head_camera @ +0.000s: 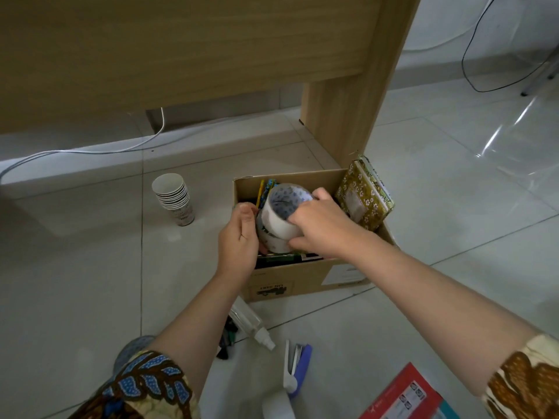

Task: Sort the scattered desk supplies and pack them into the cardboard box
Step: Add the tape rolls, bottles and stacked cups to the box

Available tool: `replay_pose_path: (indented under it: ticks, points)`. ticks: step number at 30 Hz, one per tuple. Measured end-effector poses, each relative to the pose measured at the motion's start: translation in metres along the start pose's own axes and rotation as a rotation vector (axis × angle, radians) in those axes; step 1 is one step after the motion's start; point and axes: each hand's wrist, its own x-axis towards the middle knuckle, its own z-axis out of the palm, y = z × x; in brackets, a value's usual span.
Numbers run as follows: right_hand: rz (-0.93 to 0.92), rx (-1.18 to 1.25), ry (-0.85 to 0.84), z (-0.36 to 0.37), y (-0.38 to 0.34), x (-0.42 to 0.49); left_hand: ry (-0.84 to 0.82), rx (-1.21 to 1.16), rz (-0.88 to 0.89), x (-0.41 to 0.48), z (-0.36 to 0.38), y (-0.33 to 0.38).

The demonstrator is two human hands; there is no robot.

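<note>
Left hand, right hand grip tape rolls (stacked) in box.

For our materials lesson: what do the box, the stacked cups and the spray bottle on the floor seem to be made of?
Box: matte brown cardboard, by its dull tan walls. Cups: likely paper, thin stacked white rims. Spray bottle: probably clear plastic, see-through body, white nozzle.

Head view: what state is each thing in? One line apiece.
cardboard box: open, on the floor, partly filled.
tape roll: gripped by the right hand over the box.
left hand: at the box's left edge; grip unclear.
paper cups: stacked upright, unpacked.
floral notebooks: standing tilted in the box.
spray bottle: lying on the floor.
stapler: lying on the floor.
</note>
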Motion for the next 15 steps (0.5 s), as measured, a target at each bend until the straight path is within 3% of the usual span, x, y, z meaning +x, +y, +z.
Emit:
replay_pose_path:
  ticks: [3,8,15]
  points:
    - [0.173,0.081,0.014,-0.020,0.026,-0.005,-0.010,0.139,0.078,0.005,0.001,-0.001]
    - [0.388,0.011,0.095,-0.024,0.084,-0.005,-0.131,0.479,0.201,0.012,0.010,0.003]
    - [0.479,-0.127,0.067,0.009,0.106,0.029,-0.275,0.500,0.111,0.022,0.028,0.013]
